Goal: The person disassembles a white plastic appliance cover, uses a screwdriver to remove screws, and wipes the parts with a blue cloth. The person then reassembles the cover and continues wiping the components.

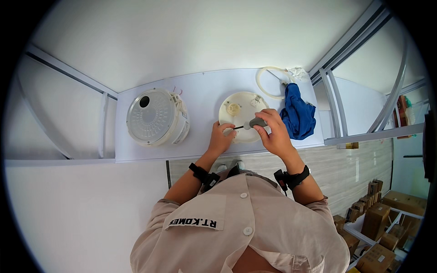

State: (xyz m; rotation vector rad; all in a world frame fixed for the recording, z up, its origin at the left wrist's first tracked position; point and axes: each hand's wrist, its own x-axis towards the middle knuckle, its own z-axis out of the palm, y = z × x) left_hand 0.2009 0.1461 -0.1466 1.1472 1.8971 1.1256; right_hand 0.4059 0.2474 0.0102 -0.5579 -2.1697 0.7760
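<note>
While the right grip [275, 138] closes around a screwdriver [248, 125], its grey handle [259, 122] leads to a thin, dark, straight shaft [240, 128] pointing left. The left grip [220, 139] is narrow, its fingertips beside the shaft's tip; whether they pinch a small part cannot be told. Just beyond and between both grips, a shallow round cover [243, 100], smooth and cream-white, lies on the bench [202, 86]. To the right grip's right lies a crumpled blue cloth [298, 111]; beyond that grip, a thin pale hoop [257, 83]. Well left of the left grip stands a drum-shaped housing [181, 122] with a grey lid [157, 116] and a dark oval opening [144, 101]. The cover bears a yellowish round fitting [233, 108] and a small squarish part [256, 101]; the hands and screwdriver hide portions of its near side.
</note>
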